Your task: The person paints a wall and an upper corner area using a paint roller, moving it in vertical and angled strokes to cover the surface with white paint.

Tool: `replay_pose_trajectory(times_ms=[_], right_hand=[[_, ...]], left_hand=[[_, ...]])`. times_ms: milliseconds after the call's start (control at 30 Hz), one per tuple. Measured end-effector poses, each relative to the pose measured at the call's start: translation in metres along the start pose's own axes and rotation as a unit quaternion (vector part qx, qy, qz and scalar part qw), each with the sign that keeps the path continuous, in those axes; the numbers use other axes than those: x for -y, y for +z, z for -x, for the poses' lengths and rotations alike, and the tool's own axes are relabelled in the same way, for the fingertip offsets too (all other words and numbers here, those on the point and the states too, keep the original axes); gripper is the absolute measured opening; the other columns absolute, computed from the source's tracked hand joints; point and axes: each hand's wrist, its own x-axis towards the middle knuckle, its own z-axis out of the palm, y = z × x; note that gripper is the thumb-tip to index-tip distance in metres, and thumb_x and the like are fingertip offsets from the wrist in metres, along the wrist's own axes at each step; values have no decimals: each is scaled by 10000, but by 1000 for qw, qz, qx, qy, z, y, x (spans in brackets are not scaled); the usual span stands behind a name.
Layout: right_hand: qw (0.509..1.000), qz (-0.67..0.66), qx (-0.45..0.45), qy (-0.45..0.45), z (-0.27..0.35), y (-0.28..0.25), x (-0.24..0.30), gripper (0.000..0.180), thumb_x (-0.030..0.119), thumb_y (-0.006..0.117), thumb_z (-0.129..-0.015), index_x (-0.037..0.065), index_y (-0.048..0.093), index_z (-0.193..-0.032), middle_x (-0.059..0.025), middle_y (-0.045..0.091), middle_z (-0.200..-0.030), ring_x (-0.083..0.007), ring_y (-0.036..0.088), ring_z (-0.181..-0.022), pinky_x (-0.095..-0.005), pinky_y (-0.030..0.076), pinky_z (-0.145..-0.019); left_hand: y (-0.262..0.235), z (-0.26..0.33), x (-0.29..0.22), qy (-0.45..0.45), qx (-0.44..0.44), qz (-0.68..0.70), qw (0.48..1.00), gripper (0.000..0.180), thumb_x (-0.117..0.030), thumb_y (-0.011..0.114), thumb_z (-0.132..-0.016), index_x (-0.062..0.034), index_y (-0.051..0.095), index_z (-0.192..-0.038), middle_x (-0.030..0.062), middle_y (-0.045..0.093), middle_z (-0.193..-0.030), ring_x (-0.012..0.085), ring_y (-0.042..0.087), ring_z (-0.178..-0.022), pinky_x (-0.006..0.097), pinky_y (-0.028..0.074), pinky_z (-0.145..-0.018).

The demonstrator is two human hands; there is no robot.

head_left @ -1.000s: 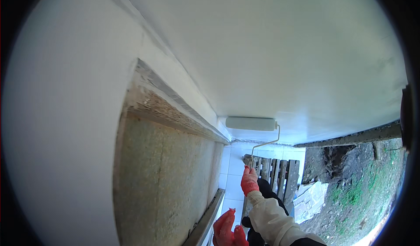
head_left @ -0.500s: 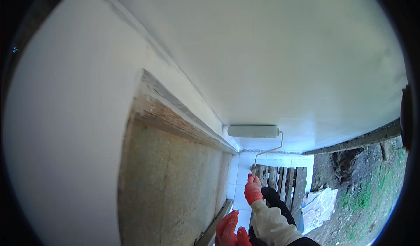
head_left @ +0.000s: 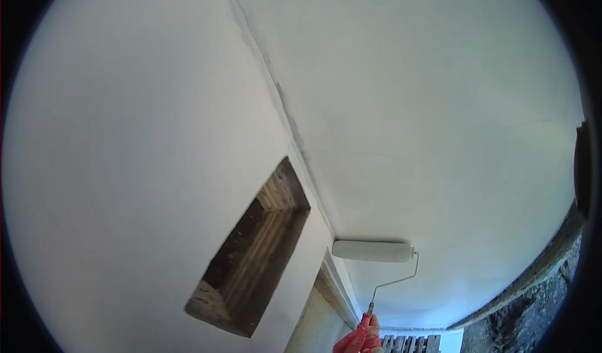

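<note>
A paint roller with a long white cover (head_left: 372, 251) lies against the right-hand wall (head_left: 451, 127), its left end close to the corner between two white walls. From its right end a bent wire frame runs down to the handle at the bottom of the view. My right hand (head_left: 374, 327), in a red glove, is closed around that handle. Beside it my left hand (head_left: 353, 338), gloved in red too, also closes on the handle. The lower parts of both hands are cut off by the frame's edge.
The left white wall (head_left: 144, 165) has a wood-lined rectangular opening (head_left: 257, 259). Below it, a wooden door frame (head_left: 335, 287) borders a doorway. A slatted wooden bench or pallet (head_left: 411, 344) stands on pale tiles. Dark soil (head_left: 527, 312) lies beyond the wall's right edge.
My view has tilted up the wall, bringing the rectangular opening into sight. The roller has moved up the wall, still beside the corner. My left hand has joined the right on the handle.
</note>
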Motion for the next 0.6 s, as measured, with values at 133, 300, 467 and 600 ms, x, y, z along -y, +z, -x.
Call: replay_pose_trajectory(times_ms=[133,300,467,600], right_hand=[[999,-46,26,-14,-3,22,78,217,236,556,-927,112,506,-756,59,440,-584,-60,379,-509,-261,310,-426],[990,-77,66,-97,-2,46,197,242,217,515,-936,74,481,-743,22,438,-562,-80,400,-495,-288,321,-432],[967,-102,86,-218,3,67,373,262,262,507,-951,104,465,-745,58,396,-546,-44,359,-456,-247,295,-401],[948,-195,123,-219,5,93,502,286,364,540,-915,153,434,-753,47,391,-511,-84,377,-371,-250,318,-342]], left_hand=[[-23,-33,-48,53,186,-352,916,364,-236,520,-933,31,541,-1179,233,531,-1154,333,573,-1025,398,490,-878],[7,-58,-79,114,140,-241,954,393,-245,512,-933,29,523,-1215,223,545,-1144,320,578,-1020,392,486,-880],[16,-74,-125,124,176,-314,925,384,-187,510,-913,79,519,-1190,245,549,-1180,345,565,-1045,432,484,-870],[28,-95,-161,227,242,-303,893,362,-86,466,-899,73,471,-1223,255,543,-1194,395,541,-1057,447,465,-887]])
